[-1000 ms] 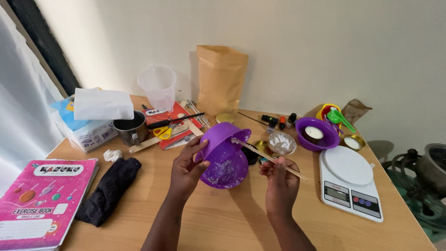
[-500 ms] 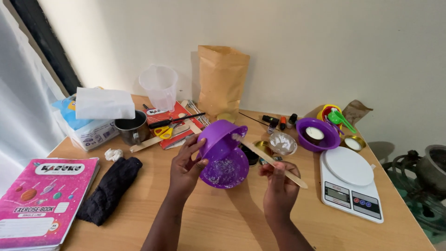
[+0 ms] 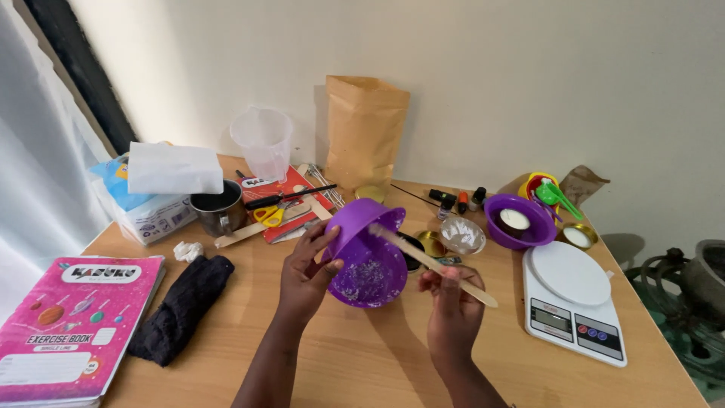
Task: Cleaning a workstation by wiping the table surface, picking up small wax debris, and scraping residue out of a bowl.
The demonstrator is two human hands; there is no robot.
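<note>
I see my left hand (image 3: 306,273) up and tipped to the side, fingers spread and curled in a grip, thumb on top. My right hand (image 3: 451,308) is just beside it, a bit lower, fingers pinched shut. Both arms reach up from below.

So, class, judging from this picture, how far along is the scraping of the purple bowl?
Done: the bowl looks nearly emptied, only white flecks cling inside. In hand: the left hand tilts the purple bowl on its side while the right hand holds a wooden stick with its tip at the rim. Left: the flecks themselves; the kitchen scale beside it stands bare.
</note>
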